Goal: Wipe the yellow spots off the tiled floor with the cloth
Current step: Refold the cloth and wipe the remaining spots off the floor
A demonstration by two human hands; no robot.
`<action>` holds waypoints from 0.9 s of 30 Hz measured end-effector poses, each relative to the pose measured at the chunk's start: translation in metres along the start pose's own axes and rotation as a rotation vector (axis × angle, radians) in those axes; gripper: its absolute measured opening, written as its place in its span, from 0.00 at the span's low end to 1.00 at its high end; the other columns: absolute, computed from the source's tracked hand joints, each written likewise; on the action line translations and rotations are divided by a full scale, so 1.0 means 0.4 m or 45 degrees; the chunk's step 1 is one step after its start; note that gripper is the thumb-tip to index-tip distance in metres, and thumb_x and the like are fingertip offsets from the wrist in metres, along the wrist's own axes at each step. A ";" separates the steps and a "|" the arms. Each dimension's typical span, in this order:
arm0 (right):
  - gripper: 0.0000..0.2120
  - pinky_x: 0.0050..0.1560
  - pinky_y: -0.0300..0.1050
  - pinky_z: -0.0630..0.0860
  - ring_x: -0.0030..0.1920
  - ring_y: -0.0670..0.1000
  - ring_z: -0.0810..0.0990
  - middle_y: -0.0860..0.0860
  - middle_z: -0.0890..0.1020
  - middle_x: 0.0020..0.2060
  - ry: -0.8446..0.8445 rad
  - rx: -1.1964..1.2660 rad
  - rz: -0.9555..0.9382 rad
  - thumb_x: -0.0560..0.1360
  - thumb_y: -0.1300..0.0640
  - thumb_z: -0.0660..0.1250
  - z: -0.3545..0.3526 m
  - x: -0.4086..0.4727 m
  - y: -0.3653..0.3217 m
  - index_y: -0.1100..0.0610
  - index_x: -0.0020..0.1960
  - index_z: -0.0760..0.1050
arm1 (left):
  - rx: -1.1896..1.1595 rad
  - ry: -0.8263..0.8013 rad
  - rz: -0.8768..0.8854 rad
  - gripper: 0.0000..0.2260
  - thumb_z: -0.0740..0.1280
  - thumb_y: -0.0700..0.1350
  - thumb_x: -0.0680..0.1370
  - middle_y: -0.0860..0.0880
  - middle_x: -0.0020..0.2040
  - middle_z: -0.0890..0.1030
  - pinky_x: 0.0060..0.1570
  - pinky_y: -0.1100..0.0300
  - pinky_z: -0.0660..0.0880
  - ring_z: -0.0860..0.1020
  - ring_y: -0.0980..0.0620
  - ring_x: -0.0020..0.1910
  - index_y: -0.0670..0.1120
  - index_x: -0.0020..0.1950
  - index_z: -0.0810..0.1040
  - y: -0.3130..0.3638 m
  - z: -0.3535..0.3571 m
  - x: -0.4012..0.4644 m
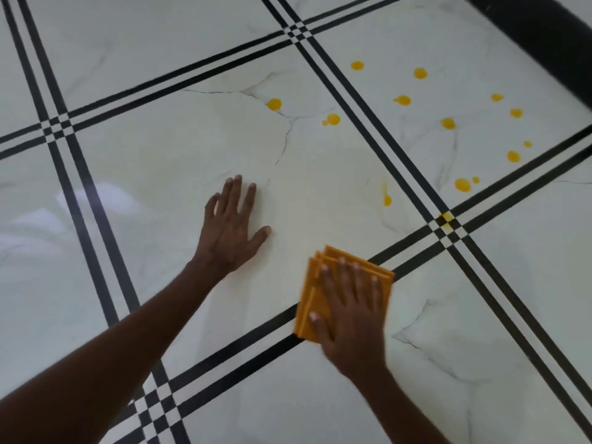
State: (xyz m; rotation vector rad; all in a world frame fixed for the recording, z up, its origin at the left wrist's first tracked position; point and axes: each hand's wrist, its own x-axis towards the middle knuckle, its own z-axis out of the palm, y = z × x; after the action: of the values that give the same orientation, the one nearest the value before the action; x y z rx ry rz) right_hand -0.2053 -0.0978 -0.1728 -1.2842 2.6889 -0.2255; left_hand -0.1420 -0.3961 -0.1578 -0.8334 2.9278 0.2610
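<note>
My right hand [350, 318] presses flat on a folded orange cloth [312, 302] that lies over a black double stripe of the white marble-look tiled floor [160, 161]. My left hand [232, 227] rests flat on the middle tile with fingers spread, holding nothing. Several yellow spots dot the floor to the upper right: one [274, 104] and another [333, 119] on the middle tile, a smeared streak [387, 197] near its right edge, a smudge [446, 217] on the stripe crossing, and many on the far right tile, such as a large one [463, 184].
Black double stripes cross the floor in a grid, with a crossing [54, 128] at left and another [153, 408] near the bottom. A dark wall base [541, 36] runs along the top right corner.
</note>
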 end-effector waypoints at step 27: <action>0.38 0.79 0.72 0.48 0.81 0.68 0.54 0.63 0.57 0.82 0.307 -0.007 0.786 0.81 0.35 0.48 -0.040 0.357 0.243 0.56 0.84 0.52 | 0.081 -0.073 0.105 0.39 0.45 0.68 0.79 0.44 0.83 0.44 0.77 0.41 0.51 0.45 0.44 0.82 0.48 0.83 0.42 -0.008 0.064 0.017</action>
State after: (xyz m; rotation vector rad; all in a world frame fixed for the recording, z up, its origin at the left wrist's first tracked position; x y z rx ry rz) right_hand -0.3709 -0.1479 -0.1870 -0.3948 3.1266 -0.3048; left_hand -0.1450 -0.3974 -0.1842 -0.6859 2.9040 0.1934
